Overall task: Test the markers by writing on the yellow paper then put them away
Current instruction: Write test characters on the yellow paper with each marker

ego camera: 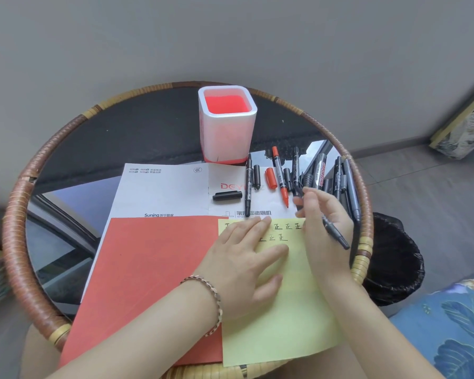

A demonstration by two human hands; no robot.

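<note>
Under the left hand (246, 266) lies the yellow paper (282, 324) — flat fingers press it down. Just to its right, the right hand (323, 222) grips a black marker (335, 233). Past its fingertips lie more markers (320, 170) and loose caps (227, 196) — farther back stands a red and white cup (226, 124).

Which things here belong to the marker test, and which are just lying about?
Job: yellow paper, under the left hand; black marker in the right hand; red marker; loose markers; pen holder.
Lying about: red sheet; white printed sheet; black bin bag.
</note>
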